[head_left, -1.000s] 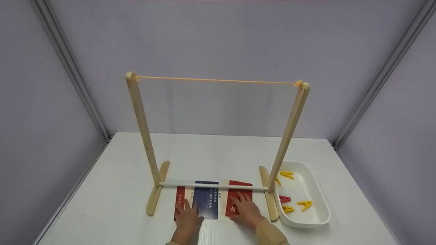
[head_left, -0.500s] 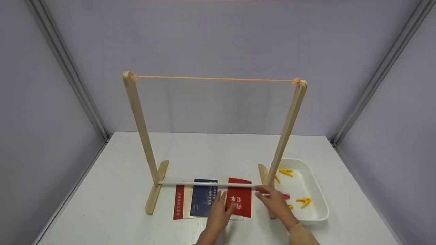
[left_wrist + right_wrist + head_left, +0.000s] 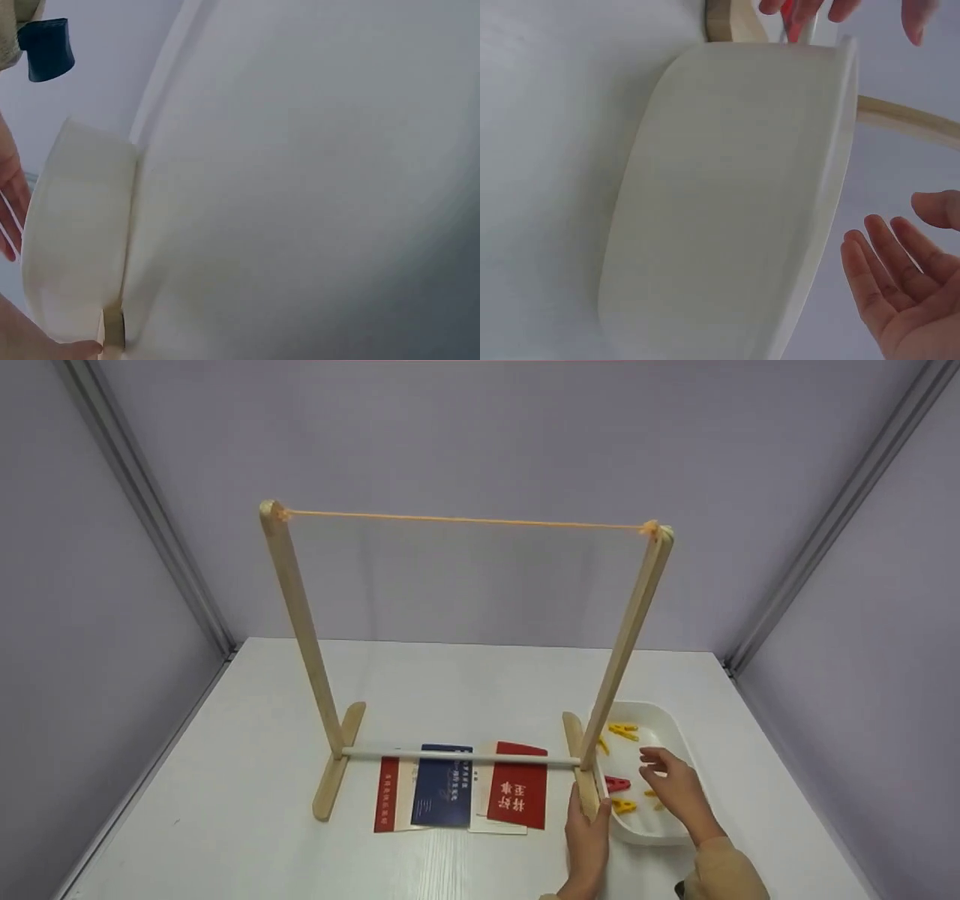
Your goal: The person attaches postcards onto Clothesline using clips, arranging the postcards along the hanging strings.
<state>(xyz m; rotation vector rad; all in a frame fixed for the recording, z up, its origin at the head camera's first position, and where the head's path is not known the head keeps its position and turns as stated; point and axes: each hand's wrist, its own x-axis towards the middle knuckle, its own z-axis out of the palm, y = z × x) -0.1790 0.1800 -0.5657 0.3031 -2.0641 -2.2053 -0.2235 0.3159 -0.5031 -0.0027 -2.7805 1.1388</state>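
Note:
In the head view, my left hand (image 3: 587,844) holds the right foot (image 3: 588,795) of a wooden stand between thumb and fingers. The left wrist view shows its thumb (image 3: 75,350) at the end of that foot (image 3: 114,328). My right hand (image 3: 677,791) hovers over a white tray (image 3: 649,840), fingers slightly bent and holding nothing; the right wrist view shows this hand (image 3: 911,289) beside the tray wall (image 3: 720,195). Inside the tray are several yellow clips (image 3: 623,807) and a red clip (image 3: 617,785). The hand partly hides one yellow clip.
An orange string (image 3: 465,520) spans the stand's two posts (image 3: 300,622). Beneath its white rod (image 3: 450,755) lie cards: a blue one (image 3: 442,795), a red one (image 3: 517,791) and a red-edged pale one (image 3: 385,802) at the left. Grey walls surround the white table.
My left hand has left the cards and moved right to the stand's foot. My right hand has moved from the cards, past the stand's right side, to above the tray.

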